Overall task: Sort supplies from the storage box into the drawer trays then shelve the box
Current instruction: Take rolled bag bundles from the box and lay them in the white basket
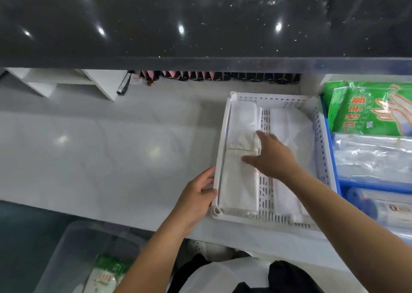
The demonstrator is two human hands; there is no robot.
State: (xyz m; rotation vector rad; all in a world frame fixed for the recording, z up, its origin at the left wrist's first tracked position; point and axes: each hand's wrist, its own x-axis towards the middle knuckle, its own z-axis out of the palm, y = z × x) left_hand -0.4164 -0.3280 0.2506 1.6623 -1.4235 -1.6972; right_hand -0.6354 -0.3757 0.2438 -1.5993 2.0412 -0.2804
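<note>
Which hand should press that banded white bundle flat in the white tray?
Right. The right hand is open over the banded white bundle inside the white perforated tray, fingertips at its edge. The left hand grips the tray's left rim, probably steadying it.

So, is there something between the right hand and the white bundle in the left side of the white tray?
Nothing visible is in the way. The right hand already rests open on the white bundle inside the white tray, while the left hand steadies the tray's left rim.
</note>
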